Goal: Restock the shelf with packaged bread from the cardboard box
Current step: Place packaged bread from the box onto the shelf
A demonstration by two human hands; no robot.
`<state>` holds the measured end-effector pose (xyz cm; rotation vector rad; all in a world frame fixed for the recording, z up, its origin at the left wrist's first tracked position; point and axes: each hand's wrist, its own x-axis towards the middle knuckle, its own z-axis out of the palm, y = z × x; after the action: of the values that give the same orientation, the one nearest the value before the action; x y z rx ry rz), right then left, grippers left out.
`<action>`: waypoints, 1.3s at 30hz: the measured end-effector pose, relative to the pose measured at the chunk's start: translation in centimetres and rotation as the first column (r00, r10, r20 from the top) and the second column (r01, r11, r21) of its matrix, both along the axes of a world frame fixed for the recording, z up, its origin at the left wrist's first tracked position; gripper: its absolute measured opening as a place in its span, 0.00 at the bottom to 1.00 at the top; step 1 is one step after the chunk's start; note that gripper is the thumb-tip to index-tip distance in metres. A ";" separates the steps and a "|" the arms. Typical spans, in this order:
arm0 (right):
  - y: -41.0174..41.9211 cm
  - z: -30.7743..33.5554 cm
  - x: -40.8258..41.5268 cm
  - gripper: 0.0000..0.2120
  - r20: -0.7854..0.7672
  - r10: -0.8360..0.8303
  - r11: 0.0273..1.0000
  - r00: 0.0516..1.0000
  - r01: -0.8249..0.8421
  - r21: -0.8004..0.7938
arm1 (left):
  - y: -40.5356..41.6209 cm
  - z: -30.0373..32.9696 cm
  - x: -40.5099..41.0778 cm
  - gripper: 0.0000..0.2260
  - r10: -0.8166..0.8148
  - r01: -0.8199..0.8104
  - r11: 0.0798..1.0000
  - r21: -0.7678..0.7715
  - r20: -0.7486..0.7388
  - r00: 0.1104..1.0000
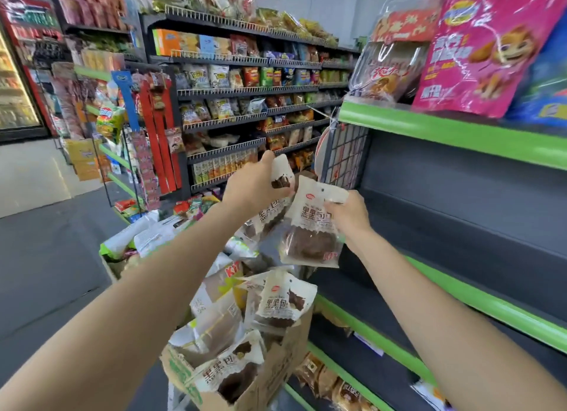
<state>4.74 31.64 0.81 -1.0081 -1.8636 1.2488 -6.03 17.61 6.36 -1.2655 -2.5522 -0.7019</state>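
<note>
1. Left hand (256,185): fingers curled round the top of a white-and-brown plastic bread packet (270,209); the packet's lower half is partly hidden behind the wrist.
2. Right hand (348,212): fingers pinch the upper edge of a second white bread packet with a dark loaf (310,229), which hangs beside the grey shelf with green edging (478,300).
3. Brown cardboard box (270,377): open, below both hands, holding more packets; its base is cut off by the frame.

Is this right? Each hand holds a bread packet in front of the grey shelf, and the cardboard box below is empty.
Not quite. The head view shows the cardboard box still full of bread packets. The rest holds: the left hand and right hand each grip a bread packet in front of the grey shelf.
</note>
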 end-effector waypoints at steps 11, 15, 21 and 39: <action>15.9 0.9 3.9 0.19 -0.062 -0.201 0.979 0.978 0.202 0.010 | 16.0 1.0 2.9 0.35 -0.273 0.223 0.945 -0.239 -0.202 0.941; 20.0 0.8 3.2 0.29 -0.060 -0.077 0.997 0.995 0.077 -0.003 | 19.8 0.4 2.5 0.28 -0.316 0.247 0.919 -0.307 -0.200 0.927; 22.9 -1.8 2.3 0.29 0.125 -0.063 0.990 0.990 0.046 0.130 | 22.9 -0.5 2.3 0.19 -0.317 0.206 0.911 -0.356 -0.288 0.904; 25.4 -3.5 1.8 0.13 0.301 -0.095 0.966 0.949 0.014 0.259 | 24.9 -3.3 2.4 0.20 -0.319 0.274 0.925 -0.264 -0.145 0.937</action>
<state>6.53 57.04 -2.73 -1.1553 -2.1529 0.8238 -3.66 42.53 3.05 -1.7356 -2.3701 -0.3087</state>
